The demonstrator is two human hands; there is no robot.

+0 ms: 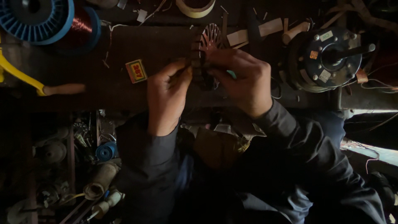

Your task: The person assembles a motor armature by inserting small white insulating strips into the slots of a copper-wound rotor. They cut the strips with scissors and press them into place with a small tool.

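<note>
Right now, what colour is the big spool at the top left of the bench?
The spool is blue, wound with reddish copper wire; the head view shows it.

Two hands work at the middle of the workbench [124,45]: one left hand [166,97] and one right hand [242,81], both on one slotted round metal core [209,41]. Toward the bench's far left corner sits one blue spool of copper wire [54,20]. One small red and yellow box [136,71] lies left of the hands. One round motor with a shaft [325,58] stands toward the right edge. One roll of tape [195,7] sits at the far edge, and one yellow tool with a wooden handle [29,79] at the left edge.
</note>
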